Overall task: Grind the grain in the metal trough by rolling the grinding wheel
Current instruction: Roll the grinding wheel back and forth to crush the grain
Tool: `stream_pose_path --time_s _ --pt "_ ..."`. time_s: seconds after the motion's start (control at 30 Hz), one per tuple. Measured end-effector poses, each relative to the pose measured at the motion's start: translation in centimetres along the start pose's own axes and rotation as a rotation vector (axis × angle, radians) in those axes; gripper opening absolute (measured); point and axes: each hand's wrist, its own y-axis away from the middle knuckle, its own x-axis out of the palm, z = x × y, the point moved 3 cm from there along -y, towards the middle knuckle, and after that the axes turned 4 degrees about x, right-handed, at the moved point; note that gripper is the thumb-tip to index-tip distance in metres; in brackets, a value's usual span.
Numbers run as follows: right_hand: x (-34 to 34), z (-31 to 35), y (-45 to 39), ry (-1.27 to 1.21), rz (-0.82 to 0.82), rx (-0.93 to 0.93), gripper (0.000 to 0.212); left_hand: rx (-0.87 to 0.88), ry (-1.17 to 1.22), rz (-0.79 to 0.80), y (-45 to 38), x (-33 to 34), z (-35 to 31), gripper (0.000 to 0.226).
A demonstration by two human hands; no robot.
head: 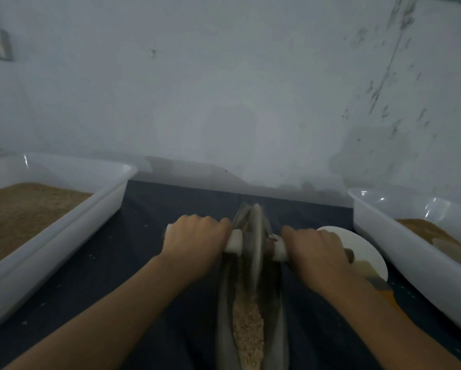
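A long boat-shaped metal trough (pixel 224 311) lies on the dark cloth, running away from me. Crushed tan grain (pixel 248 329) fills its near part. The metal grinding wheel (pixel 256 236) stands on edge in the trough's far half, blurred by motion. A white-sleeved axle handle (pixel 234 243) sticks out on each side of it. My left hand (pixel 194 241) grips the left handle. My right hand (pixel 317 252) grips the right handle, whose brown end shows past the fingers.
A big white plastic tub (pixel 64 236) holding tan grain stands at the left. A second white tub (pixel 411 249) with brown meal stands at the right. A white plate (pixel 365 249) lies between the trough and the right tub. A pale wall rises close behind.
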Motion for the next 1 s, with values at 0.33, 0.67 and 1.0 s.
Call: stream_pose_path --time_s 0.33,0.67,1.0 --pt "-1.7 0.4 3.8 -0.093 0.085 -0.097 0.02 0.178 0.041 0.111 2.4 -1.1 0.3 0.034" --pt "-1.2 0.4 0.6 0.013 0.031 -0.018 0.02 0.091 0.005 0.062 0.3 0.6 0.6 0.031" --pt "-3.0 1.0 5.5 -0.065 -0.005 -0.145 0.031 0.243 0.023 0.084 3.9 -2.3 -0.2 0.046"
